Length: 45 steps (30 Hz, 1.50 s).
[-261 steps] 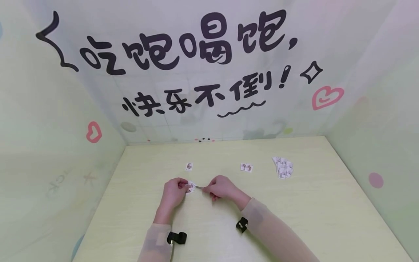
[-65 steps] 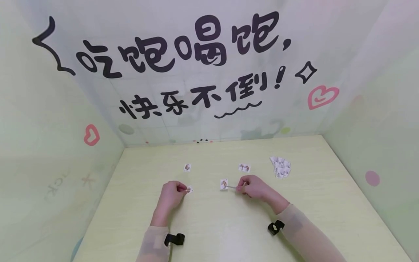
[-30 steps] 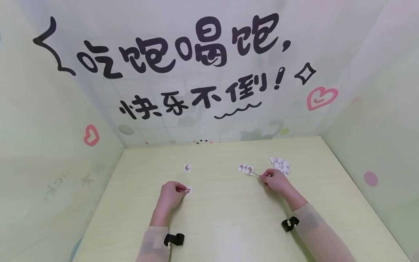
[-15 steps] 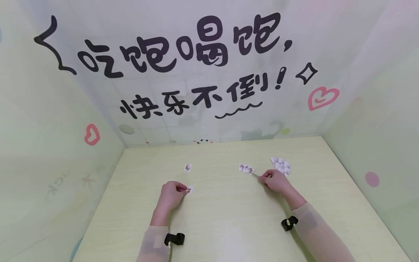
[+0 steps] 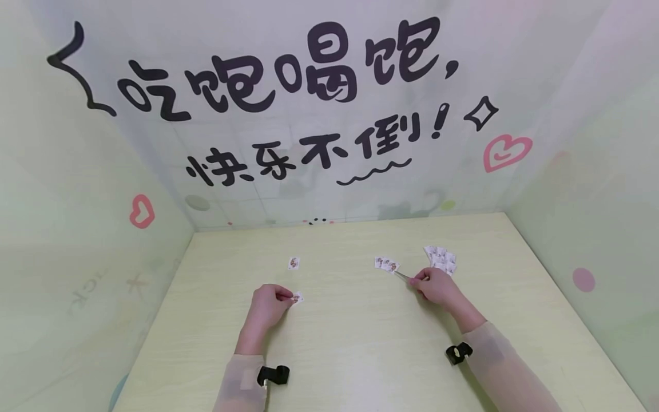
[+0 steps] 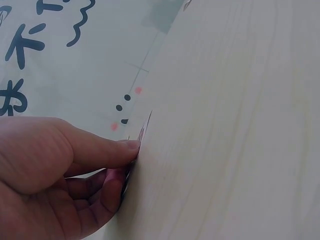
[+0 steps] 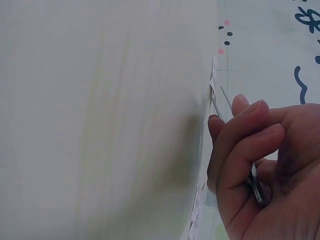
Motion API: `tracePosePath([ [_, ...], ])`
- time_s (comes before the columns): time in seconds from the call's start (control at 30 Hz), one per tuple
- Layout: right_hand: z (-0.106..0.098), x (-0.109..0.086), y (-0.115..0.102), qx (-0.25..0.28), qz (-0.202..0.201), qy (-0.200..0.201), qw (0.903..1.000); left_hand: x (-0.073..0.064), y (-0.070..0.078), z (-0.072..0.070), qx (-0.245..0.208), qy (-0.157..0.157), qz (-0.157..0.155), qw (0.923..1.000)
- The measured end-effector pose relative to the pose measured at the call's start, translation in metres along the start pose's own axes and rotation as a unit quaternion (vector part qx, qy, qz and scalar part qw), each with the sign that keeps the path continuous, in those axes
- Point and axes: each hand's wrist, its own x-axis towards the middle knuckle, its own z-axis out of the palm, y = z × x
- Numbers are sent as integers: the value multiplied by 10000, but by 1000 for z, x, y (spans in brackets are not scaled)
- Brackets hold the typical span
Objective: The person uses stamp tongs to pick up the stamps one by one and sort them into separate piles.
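Observation:
My left hand pinches one or more small printed cards between thumb and fingers, low over the table's left half. Metal tweezers are in my right hand. Their tips stand at the right end of a short overlapping row of three cards. In the right wrist view the two tweezer prongs are spread apart, with no card between them. The left wrist view shows the held card nearly edge-on, so its number cannot be told.
A single card lies beyond my left hand. An overlapping pile of several cards lies just behind my right hand, partly hidden by it. The pale wooden table meets printed walls at its back and sides.
My right hand carried a card in the tweezers from my left hand to the row, which grew from two cards to three. The tweezers have let go of it. My left hand stayed put.

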Motion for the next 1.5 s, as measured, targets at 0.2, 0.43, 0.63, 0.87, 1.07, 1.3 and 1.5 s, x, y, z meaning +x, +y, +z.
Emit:
tracePosePath([
  [0.2,1,-1,-2,-63,-27,-12,10000,-1,-4,-2,-34,-5,-51,10000],
  [0.43,5,-1,-7,-75,-69,-194,9998,-1,-6,-3,-60,51,-25,10000],
  [0.63,32,-1,-29,17,-347,-508,9981,0,-6,-4,-34,42,-55,10000],
  [0.87,83,-2,-62,34,-1074,-1356,9849,2,-6,-3,-5,-52,-50,10000],
  [1.07,117,3,-86,-138,-1357,-1531,9787,2,-4,-2,-30,-121,-43,9999],
  [1.3,141,7,-105,-473,-1483,-1442,9772,3,-4,-2,15,-73,5,10000],
  [1.5,152,2,-113,-449,-1323,-1427,9799,4,-7,-1,-25,-70,-52,10000],
])
